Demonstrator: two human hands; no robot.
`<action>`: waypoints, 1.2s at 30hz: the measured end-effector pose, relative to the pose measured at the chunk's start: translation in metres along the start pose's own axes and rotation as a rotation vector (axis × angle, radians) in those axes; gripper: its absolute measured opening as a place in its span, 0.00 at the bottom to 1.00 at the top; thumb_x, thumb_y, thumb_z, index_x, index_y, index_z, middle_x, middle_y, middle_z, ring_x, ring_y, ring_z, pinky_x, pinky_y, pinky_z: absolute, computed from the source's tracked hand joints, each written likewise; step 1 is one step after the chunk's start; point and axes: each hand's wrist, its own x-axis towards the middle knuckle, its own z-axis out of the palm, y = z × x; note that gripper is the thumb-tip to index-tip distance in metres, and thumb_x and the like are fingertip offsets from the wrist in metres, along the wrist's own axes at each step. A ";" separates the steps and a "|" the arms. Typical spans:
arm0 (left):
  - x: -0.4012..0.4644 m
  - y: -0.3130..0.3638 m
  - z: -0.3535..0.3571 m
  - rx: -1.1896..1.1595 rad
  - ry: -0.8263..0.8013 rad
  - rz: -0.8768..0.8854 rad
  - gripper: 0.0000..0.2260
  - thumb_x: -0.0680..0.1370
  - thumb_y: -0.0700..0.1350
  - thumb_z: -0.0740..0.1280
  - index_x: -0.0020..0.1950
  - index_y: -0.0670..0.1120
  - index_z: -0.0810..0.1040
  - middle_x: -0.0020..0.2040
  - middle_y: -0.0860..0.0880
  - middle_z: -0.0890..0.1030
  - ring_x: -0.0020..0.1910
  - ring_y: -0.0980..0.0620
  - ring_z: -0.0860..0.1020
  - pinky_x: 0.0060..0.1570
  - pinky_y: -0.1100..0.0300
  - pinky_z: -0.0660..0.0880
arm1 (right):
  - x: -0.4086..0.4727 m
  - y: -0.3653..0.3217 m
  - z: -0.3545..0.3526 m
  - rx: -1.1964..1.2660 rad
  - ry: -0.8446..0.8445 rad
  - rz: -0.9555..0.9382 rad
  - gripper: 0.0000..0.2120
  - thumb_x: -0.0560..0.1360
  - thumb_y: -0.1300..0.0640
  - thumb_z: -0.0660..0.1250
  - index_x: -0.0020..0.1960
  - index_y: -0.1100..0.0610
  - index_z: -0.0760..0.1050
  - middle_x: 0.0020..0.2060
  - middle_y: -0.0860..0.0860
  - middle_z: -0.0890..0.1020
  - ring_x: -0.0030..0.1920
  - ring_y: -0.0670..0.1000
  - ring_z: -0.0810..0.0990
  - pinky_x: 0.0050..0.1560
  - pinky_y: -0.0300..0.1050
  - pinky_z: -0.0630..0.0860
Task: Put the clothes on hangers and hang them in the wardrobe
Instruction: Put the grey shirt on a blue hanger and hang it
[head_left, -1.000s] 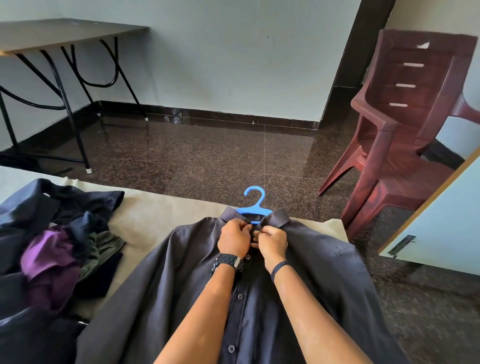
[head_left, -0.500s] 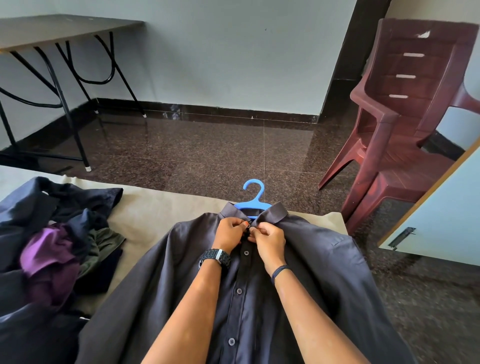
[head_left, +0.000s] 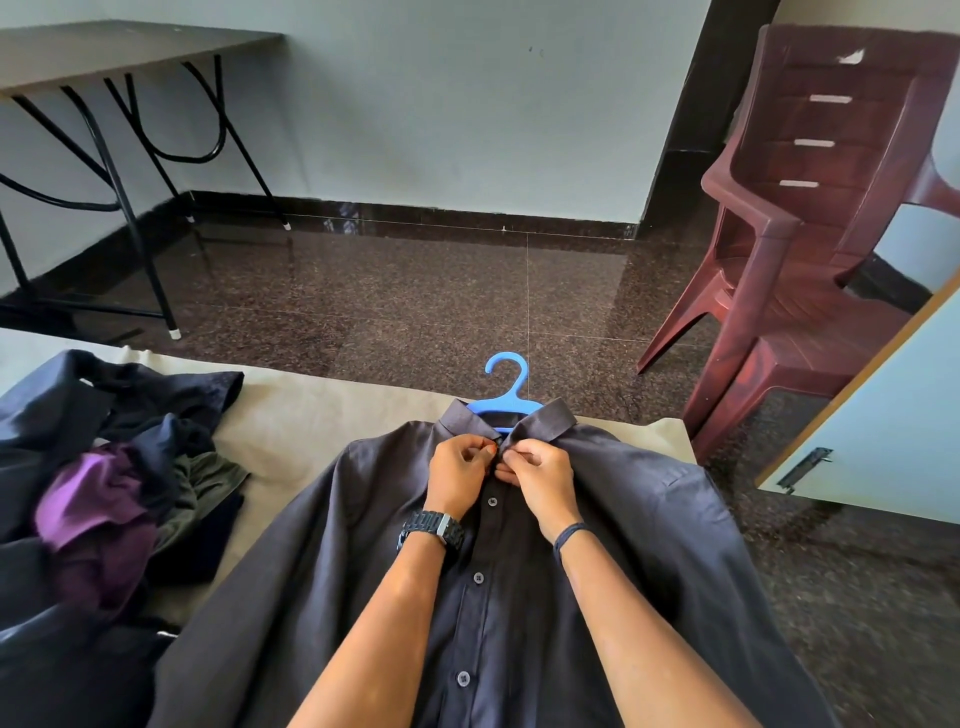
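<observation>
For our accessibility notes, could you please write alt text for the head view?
Both hands, left and right, pinch a dark shirt's placket below the collar; a blue hanger sits inside. A clothes pile lies left.

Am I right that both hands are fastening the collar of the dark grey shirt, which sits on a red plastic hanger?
Not quite: the head view shows a blue plastic hanger. The left hand and right hand do pinch the dark grey shirt at its collar.

Bright, even daylight — sharp centre, wide-angle bending at edges, floor glossy.
</observation>
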 end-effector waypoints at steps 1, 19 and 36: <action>-0.002 -0.001 -0.001 0.012 0.002 0.017 0.05 0.77 0.38 0.66 0.50 0.42 0.81 0.41 0.47 0.82 0.42 0.52 0.81 0.46 0.63 0.78 | 0.000 -0.001 0.000 0.008 -0.006 0.007 0.06 0.76 0.68 0.64 0.44 0.65 0.79 0.37 0.57 0.82 0.38 0.51 0.84 0.42 0.40 0.81; -0.014 -0.002 0.001 0.038 0.041 0.116 0.07 0.73 0.36 0.72 0.50 0.42 0.82 0.42 0.49 0.83 0.40 0.61 0.79 0.44 0.72 0.75 | -0.001 -0.006 -0.005 -0.174 -0.025 0.040 0.08 0.75 0.65 0.66 0.37 0.62 0.77 0.25 0.52 0.77 0.22 0.49 0.74 0.29 0.41 0.73; 0.004 0.017 -0.002 -0.299 -0.094 -0.219 0.12 0.77 0.32 0.61 0.37 0.41 0.78 0.32 0.47 0.78 0.31 0.52 0.74 0.30 0.63 0.73 | -0.008 -0.008 0.001 -0.218 0.012 -0.020 0.06 0.77 0.61 0.65 0.42 0.61 0.77 0.31 0.55 0.78 0.22 0.49 0.74 0.24 0.39 0.72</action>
